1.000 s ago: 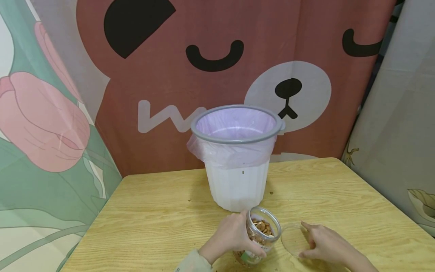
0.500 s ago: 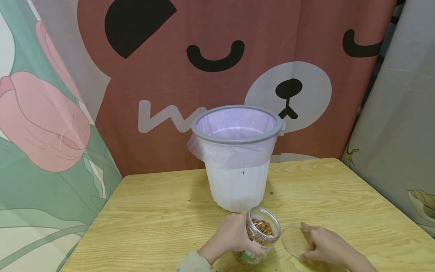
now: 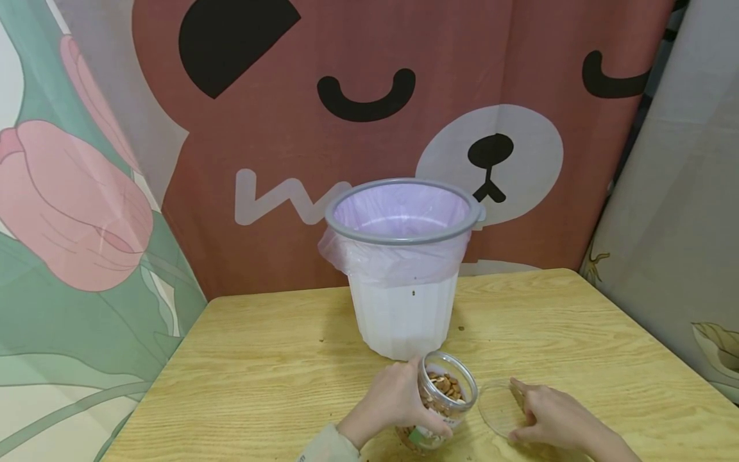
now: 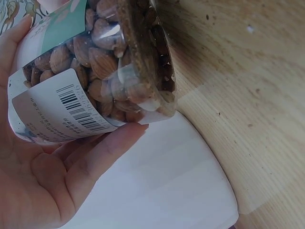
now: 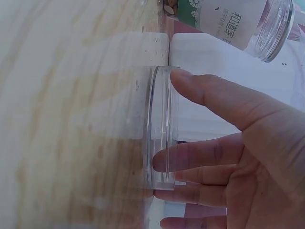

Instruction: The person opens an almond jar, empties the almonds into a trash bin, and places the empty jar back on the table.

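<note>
Just clear jar [image 3: 446, 396] of almonds

The left hand [image 3: 388, 399] is bare, and a pale grey-green sleeve cuff [image 3: 326, 448] closes round its wrist; the right hand [image 3: 551, 416] is bare too, its forearm uncovered to the frame edge; the fingers [image 5: 217, 155] wear no rings; the nails are short and plain.

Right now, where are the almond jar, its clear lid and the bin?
almond jar [image 3: 447, 391], head view, open mouth and neck.
clear lid [image 3: 498, 409], head view, flat top.
bin [image 3: 403, 321], head view, white ribbed wall.
</note>
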The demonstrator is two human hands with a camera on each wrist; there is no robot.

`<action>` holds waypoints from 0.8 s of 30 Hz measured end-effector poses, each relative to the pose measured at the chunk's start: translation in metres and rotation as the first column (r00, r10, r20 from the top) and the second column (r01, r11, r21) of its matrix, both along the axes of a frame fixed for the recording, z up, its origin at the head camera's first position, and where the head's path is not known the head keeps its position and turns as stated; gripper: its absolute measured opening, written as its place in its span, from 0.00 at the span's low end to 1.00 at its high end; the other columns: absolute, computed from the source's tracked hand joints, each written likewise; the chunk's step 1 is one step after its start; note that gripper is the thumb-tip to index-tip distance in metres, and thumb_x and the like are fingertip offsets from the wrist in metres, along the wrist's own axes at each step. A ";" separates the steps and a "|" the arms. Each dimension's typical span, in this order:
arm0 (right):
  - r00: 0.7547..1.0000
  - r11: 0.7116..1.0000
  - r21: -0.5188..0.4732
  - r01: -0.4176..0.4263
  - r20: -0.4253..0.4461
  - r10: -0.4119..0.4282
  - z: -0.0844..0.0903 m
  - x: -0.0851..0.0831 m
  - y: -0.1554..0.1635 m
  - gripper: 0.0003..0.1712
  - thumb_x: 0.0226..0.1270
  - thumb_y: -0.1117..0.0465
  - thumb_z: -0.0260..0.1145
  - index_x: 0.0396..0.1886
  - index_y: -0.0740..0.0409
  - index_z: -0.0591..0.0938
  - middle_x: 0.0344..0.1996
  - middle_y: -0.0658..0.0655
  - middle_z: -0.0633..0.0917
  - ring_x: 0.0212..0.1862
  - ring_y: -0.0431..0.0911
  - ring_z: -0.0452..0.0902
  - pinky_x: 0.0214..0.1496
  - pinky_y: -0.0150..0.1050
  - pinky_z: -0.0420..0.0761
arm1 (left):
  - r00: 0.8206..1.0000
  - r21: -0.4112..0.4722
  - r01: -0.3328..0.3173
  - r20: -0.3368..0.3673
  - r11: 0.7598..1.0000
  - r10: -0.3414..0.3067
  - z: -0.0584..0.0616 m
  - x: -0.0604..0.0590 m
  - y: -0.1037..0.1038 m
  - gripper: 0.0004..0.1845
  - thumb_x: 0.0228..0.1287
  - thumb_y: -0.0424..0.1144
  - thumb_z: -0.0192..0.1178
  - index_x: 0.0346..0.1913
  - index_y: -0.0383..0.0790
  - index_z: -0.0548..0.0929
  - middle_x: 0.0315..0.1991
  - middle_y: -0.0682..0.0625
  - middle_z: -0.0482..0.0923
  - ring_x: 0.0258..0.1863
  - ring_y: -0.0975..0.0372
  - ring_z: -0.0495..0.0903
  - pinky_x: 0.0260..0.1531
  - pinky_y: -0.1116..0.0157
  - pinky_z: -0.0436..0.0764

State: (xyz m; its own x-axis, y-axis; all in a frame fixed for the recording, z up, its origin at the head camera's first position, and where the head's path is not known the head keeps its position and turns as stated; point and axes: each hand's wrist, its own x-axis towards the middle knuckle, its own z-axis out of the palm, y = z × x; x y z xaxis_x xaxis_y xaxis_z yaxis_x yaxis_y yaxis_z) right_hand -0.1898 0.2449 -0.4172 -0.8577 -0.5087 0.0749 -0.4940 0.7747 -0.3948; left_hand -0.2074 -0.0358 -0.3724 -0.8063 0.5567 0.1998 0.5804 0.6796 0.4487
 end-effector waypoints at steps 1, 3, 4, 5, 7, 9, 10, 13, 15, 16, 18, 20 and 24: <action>1.000 1.000 0.001 0.000 0.007 0.000 0.000 0.000 0.000 0.25 0.42 0.38 0.67 0.05 0.48 0.70 0.47 0.80 0.71 0.13 0.32 0.54 0.12 0.28 0.62 | 1.000 0.001 0.000 0.003 1.000 0.000 0.000 0.000 0.000 0.40 0.22 0.62 0.73 0.38 0.38 0.73 0.22 0.56 0.72 0.19 0.72 0.69 0.17 0.75 0.69; 1.000 1.000 0.001 0.002 0.021 -0.002 0.000 0.000 0.000 0.24 0.42 0.38 0.67 0.05 0.48 0.70 0.48 0.80 0.70 0.13 0.32 0.54 0.12 0.28 0.62 | 1.000 0.002 -0.001 0.007 1.000 0.001 0.000 0.000 0.000 0.40 0.22 0.62 0.73 0.38 0.38 0.73 0.23 0.56 0.72 0.19 0.71 0.69 0.17 0.75 0.69; 1.000 1.000 0.003 0.003 0.025 -0.003 0.000 -0.001 0.001 0.25 0.42 0.38 0.67 0.05 0.48 0.70 0.48 0.80 0.70 0.13 0.32 0.54 0.12 0.28 0.62 | 1.000 0.002 -0.002 0.009 1.000 0.002 0.000 0.000 0.000 0.40 0.23 0.62 0.73 0.38 0.38 0.73 0.23 0.56 0.72 0.19 0.71 0.69 0.17 0.75 0.69; 0.999 1.000 0.003 0.007 0.032 -0.007 0.000 -0.001 0.001 0.25 0.42 0.38 0.67 0.06 0.48 0.70 0.48 0.80 0.70 0.13 0.32 0.54 0.12 0.28 0.62 | 1.000 0.002 -0.001 0.009 1.000 0.001 0.000 0.000 0.000 0.40 0.23 0.62 0.73 0.38 0.38 0.73 0.23 0.56 0.73 0.19 0.71 0.69 0.18 0.75 0.69; 0.999 1.000 0.000 0.010 0.042 -0.010 0.000 -0.001 0.001 0.24 0.43 0.38 0.67 0.06 0.48 0.71 0.48 0.81 0.69 0.13 0.32 0.54 0.12 0.28 0.62 | 1.000 0.003 -0.001 0.009 1.000 0.001 0.000 0.000 0.000 0.40 0.23 0.62 0.73 0.38 0.38 0.73 0.23 0.56 0.72 0.19 0.71 0.69 0.17 0.75 0.69; 0.999 1.000 0.004 0.012 0.047 -0.012 0.000 -0.001 0.001 0.23 0.43 0.38 0.67 0.07 0.48 0.72 0.48 0.81 0.69 0.13 0.32 0.55 0.13 0.29 0.63 | 1.000 0.005 0.001 0.007 1.000 -0.001 0.000 0.000 0.000 0.40 0.23 0.61 0.74 0.38 0.38 0.73 0.23 0.56 0.72 0.19 0.71 0.69 0.17 0.75 0.69; 0.999 1.000 0.007 0.008 0.045 -0.008 0.000 -0.001 0.002 0.23 0.44 0.38 0.66 0.08 0.48 0.72 0.48 0.82 0.69 0.14 0.33 0.56 0.14 0.29 0.64 | 1.000 0.006 0.002 0.005 1.000 -0.002 0.000 0.000 0.000 0.39 0.23 0.61 0.74 0.38 0.38 0.73 0.22 0.56 0.72 0.18 0.72 0.69 0.17 0.75 0.69; 1.000 1.000 0.029 -0.001 0.021 0.000 0.002 -0.003 0.002 0.21 0.46 0.38 0.65 0.11 0.47 0.77 0.47 0.81 0.70 0.18 0.35 0.65 0.19 0.31 0.67 | 1.000 0.011 0.005 0.004 1.000 -0.005 0.000 0.000 0.000 0.39 0.23 0.61 0.74 0.37 0.38 0.73 0.22 0.56 0.72 0.18 0.72 0.68 0.17 0.75 0.68; 1.000 0.999 0.051 0.002 -0.012 -0.002 0.004 -0.004 0.002 0.19 0.47 0.38 0.65 0.14 0.47 0.79 0.47 0.79 0.71 0.25 0.42 0.74 0.22 0.34 0.71 | 1.000 0.012 0.004 0.007 1.000 -0.004 0.000 0.000 0.000 0.39 0.23 0.61 0.74 0.37 0.38 0.73 0.22 0.56 0.72 0.17 0.72 0.68 0.16 0.75 0.68; 1.000 0.998 0.060 0.005 -0.024 -0.003 0.005 -0.005 0.002 0.19 0.48 0.38 0.64 0.15 0.46 0.79 0.46 0.77 0.73 0.29 0.46 0.77 0.24 0.36 0.73 | 1.000 0.011 0.004 0.008 1.000 -0.004 0.000 0.000 0.000 0.39 0.23 0.61 0.74 0.37 0.38 0.73 0.22 0.56 0.71 0.17 0.72 0.68 0.16 0.75 0.68; 0.999 0.997 0.077 0.019 -0.049 -0.015 0.007 -0.006 0.001 0.18 0.50 0.39 0.63 0.18 0.46 0.80 0.46 0.73 0.75 0.36 0.54 0.78 0.27 0.40 0.75 | 1.000 0.009 0.002 0.014 1.000 -0.002 0.000 0.000 0.000 0.38 0.23 0.61 0.74 0.37 0.39 0.72 0.21 0.57 0.71 0.17 0.71 0.67 0.16 0.75 0.68; 0.997 0.997 0.075 0.030 -0.074 -0.025 0.010 -0.006 0.001 0.18 0.51 0.41 0.64 0.20 0.50 0.82 0.44 0.70 0.77 0.38 0.57 0.77 0.29 0.43 0.77 | 1.000 0.003 0.000 0.015 1.000 0.000 0.000 0.000 0.000 0.38 0.23 0.61 0.73 0.37 0.39 0.72 0.21 0.57 0.70 0.17 0.71 0.67 0.15 0.75 0.68; 0.993 0.997 0.057 0.049 -0.109 -0.043 0.013 -0.005 0.000 0.19 0.51 0.45 0.65 0.26 0.58 0.83 0.42 0.67 0.79 0.36 0.57 0.77 0.29 0.45 0.77 | 1.000 -0.007 -0.004 0.014 1.000 0.004 0.000 0.000 0.000 0.38 0.23 0.62 0.73 0.36 0.39 0.72 0.21 0.57 0.70 0.17 0.71 0.67 0.16 0.74 0.68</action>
State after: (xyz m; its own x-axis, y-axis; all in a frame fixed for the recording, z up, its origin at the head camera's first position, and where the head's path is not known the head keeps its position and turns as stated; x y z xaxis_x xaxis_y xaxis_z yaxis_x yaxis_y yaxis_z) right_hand -0.1944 0.2453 -0.4040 -0.8687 -0.4755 0.1388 -0.4946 0.8180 -0.2937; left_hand -0.2075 -0.0356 -0.3729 -0.8113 0.5547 0.1847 0.5714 0.6853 0.4516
